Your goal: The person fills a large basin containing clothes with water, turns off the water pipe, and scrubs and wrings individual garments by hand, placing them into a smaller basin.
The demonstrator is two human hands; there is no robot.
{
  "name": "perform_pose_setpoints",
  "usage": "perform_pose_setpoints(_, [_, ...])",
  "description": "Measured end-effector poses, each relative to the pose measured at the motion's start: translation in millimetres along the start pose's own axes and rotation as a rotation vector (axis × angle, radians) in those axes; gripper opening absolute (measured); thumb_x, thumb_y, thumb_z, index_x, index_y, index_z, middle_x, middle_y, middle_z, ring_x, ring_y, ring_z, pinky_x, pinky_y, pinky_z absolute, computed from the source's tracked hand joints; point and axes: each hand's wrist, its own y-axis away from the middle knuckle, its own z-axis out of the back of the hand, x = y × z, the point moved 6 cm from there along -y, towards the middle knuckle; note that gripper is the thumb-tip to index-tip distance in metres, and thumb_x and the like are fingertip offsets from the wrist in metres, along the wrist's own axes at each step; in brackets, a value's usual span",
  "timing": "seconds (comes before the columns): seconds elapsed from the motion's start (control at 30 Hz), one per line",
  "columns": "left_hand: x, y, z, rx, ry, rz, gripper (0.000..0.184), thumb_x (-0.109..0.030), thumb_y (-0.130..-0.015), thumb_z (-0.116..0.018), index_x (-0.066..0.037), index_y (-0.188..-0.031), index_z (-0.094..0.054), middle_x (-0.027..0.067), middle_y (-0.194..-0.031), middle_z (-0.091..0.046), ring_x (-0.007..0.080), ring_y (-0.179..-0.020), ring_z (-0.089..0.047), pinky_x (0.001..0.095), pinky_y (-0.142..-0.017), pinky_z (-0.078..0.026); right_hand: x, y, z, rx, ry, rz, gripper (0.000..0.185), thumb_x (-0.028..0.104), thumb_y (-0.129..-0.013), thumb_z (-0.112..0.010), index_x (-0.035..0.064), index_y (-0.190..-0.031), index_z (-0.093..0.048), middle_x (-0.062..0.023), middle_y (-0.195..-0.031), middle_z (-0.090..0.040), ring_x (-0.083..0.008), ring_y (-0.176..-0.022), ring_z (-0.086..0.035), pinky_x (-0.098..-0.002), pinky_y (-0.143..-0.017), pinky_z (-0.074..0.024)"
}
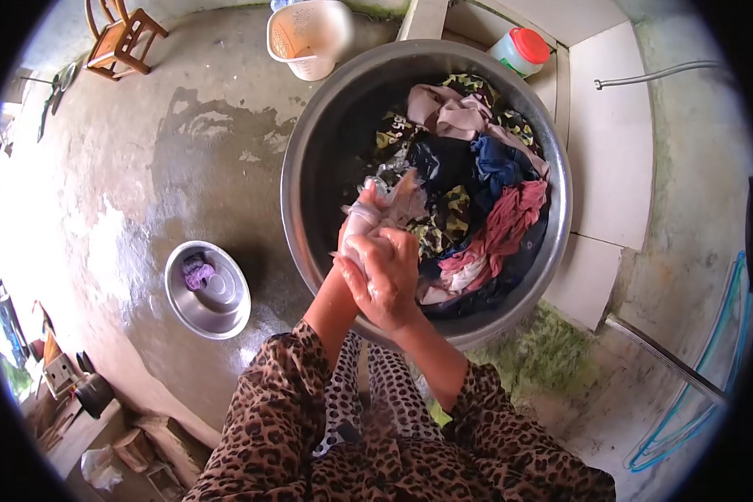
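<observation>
Over the near left part of a large metal basin (297,243), my two hands are closed around a pale, wet cloth. My left hand (350,230) is gripped on the cloth, partly covered by it and by the other hand. Just below it, my right hand (385,276) is wrapped round the same pale cloth (406,203), whose loose, thin end hangs toward the basin. Wet clothes fill the basin's right side: a red garment (510,219), a camouflage garment (454,209), a blue one (498,163) and a light pink one (452,113).
A small metal basin (176,284) holding a purple cloth (197,272) stands on the wet floor at left. Behind are a white plastic basket (309,65) and a wooden chair (117,46). A red-lidded jar (523,50) and a white ledge (607,151) border the right.
</observation>
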Motion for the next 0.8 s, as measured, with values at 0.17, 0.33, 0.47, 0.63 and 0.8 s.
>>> perform_pose_setpoints(0.17, [-13,-59,100,0.231,-0.29,-0.438,0.031,-0.04,-0.094,-0.055,-0.01,-0.087,-0.057,0.0044,-0.08,-0.06,0.0177,-0.073,-0.058,0.0321,-0.07,-0.048,-33,-21,-6,0.027,-0.015,-0.016,0.013,0.007,-0.078,-0.065,0.0066,-0.076,-0.052,-0.0101,-0.069,-0.051,-0.0306,-0.065,-0.055,-0.0409,-0.058,-0.0447])
perform_pose_setpoints(0.33, [-15,17,15,-0.38,-0.369,-0.507,0.028,-0.03,-0.095,-0.054,-0.004,-0.092,-0.063,0.0051,-0.081,-0.061,0.0138,-0.075,-0.058,0.0279,-0.067,-0.047,-88,-23,-27,0.127,-0.037,-0.187,0.021,0.022,-0.09,-0.053,0.0057,-0.078,-0.059,-0.0118,-0.072,-0.059,-0.0328,-0.066,-0.059,-0.0423,-0.059,-0.0464])
perform_pose_setpoints(0.47, [-22,13,36,-0.43,-0.623,-0.507,0.04,-0.037,-0.09,-0.06,-0.006,-0.115,-0.057,0.0062,-0.106,-0.059,0.0167,-0.093,-0.056,0.0302,-0.073,-0.048,-184,1,-55,0.111,-0.161,-0.699,0.025,0.028,-0.089,-0.056,0.0046,-0.09,-0.062,-0.0168,-0.078,-0.059,-0.0369,-0.075,-0.059,-0.0455,-0.069,-0.046])
perform_pose_setpoints(0.63, [-40,30,58,-0.585,-0.757,-0.406,0.077,-0.048,-0.085,-0.062,-0.02,-0.147,-0.026,0.0117,-0.14,-0.04,0.0272,-0.123,-0.043,0.0472,-0.081,-0.048,-144,19,-64,0.368,0.337,-0.054,0.04,0.02,-0.08,-0.064,0.018,-0.119,-0.055,-0.0159,-0.127,-0.048,-0.0333,-0.107,-0.051,-0.0484,-0.083,-0.0443])
perform_pose_setpoints(0.8, [-29,16,75,-0.555,-0.792,-0.258,0.091,-0.055,-0.084,-0.06,-0.02,-0.151,-0.008,0.0126,-0.154,-0.019,0.0375,-0.14,-0.018,0.0657,-0.098,-0.032,-185,51,-94,0.532,0.303,-0.066,0.027,0.011,-0.078,-0.058,0.0147,-0.104,-0.064,-0.0123,-0.114,-0.058,-0.0318,-0.108,-0.055,-0.0527,-0.087,-0.0395])
